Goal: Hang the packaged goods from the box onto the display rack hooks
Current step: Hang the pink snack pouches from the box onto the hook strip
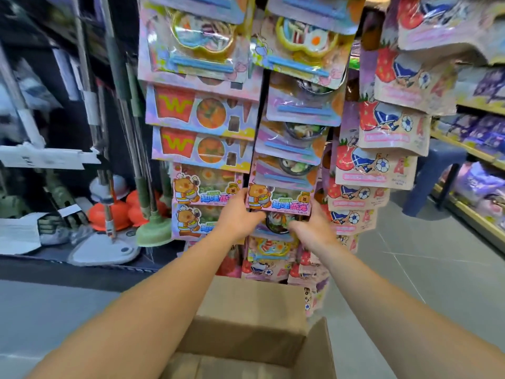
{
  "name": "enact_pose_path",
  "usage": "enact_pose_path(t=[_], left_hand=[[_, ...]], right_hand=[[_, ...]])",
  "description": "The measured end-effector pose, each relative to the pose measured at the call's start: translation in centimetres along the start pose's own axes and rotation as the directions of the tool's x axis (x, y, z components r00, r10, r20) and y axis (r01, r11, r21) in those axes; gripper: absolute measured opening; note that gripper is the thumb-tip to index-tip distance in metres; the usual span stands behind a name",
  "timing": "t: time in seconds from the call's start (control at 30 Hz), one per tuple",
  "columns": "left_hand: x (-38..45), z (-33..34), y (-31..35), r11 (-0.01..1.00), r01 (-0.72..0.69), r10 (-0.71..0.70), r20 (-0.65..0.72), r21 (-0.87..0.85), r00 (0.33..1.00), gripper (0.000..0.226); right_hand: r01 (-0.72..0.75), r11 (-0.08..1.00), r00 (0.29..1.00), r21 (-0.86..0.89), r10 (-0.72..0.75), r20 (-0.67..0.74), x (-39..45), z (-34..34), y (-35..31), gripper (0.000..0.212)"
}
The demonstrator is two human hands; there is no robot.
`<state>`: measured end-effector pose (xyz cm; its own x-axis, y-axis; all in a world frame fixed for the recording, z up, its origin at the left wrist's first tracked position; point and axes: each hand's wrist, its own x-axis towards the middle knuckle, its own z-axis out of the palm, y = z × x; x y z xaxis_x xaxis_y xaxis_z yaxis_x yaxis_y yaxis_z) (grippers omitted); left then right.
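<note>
I hold a pink package with a cartoon capybara (280, 199) against the middle column of the display rack (262, 86). My left hand (240, 213) grips its lower left corner. My right hand (314, 228) grips its lower right edge. The package sits just below several hung noodle-bowl packs (289, 170). Two matching capybara packs (205, 187) hang in the column to the left. The hook behind the held package is hidden. An open cardboard box (257, 335) stands on the floor below my arms; its visible inside shows only cardboard.
Strawberry-and-football pouches (382, 138) hang in the rack's right column. Mops and a green plunger (154, 231) lean at the left. A shelf with purple packs (481, 149) runs along the right. A blue plastic stool (434, 173) stands on the grey tiled floor (426, 269).
</note>
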<state>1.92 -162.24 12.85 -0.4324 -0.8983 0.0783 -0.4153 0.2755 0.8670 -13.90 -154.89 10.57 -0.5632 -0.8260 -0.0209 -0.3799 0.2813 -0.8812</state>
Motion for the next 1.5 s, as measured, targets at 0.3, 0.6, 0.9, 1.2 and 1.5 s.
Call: enact_pose_path(t=[0.3, 0.6, 0.9, 1.2, 1.5], left_hand=[[1.6, 0.8, -0.3, 0.997, 0.041, -0.041, 0.011, -0.070, 0.999, 0.046], [0.3, -0.5, 1.1, 0.999, 0.033, -0.034, -0.052, -0.030, 0.998, 0.048], [1.1, -4.1, 7.7, 0.997, -0.079, 0.080, -0.102, 0.012, 0.992, 0.066], [1.3, -4.0, 8.6, 0.997, -0.072, 0.073, -0.029, 0.022, 0.997, 0.068], [1.1, -5.5, 10.4, 0.986, -0.112, 0.132, -0.174, 0.122, 0.976, 0.052]], right_hand=[[-0.008, 1.000, 1.000, -0.002, 0.008, -0.024, 1.0, 0.3, -0.1, 0.087], [0.078, 0.997, 0.996, -0.014, -0.079, -0.047, -0.8, -0.9, -1.3, 0.081], [0.294, 0.951, 0.937, -0.097, -0.307, -0.169, -1.0, -2.8, -7.6, 0.087], [0.204, 0.977, 0.971, -0.069, -0.211, -0.115, 0.1, -4.4, -9.1, 0.090], [0.278, 0.955, 0.926, -0.100, -0.294, -0.236, -1.1, -4.9, -9.9, 0.079]])
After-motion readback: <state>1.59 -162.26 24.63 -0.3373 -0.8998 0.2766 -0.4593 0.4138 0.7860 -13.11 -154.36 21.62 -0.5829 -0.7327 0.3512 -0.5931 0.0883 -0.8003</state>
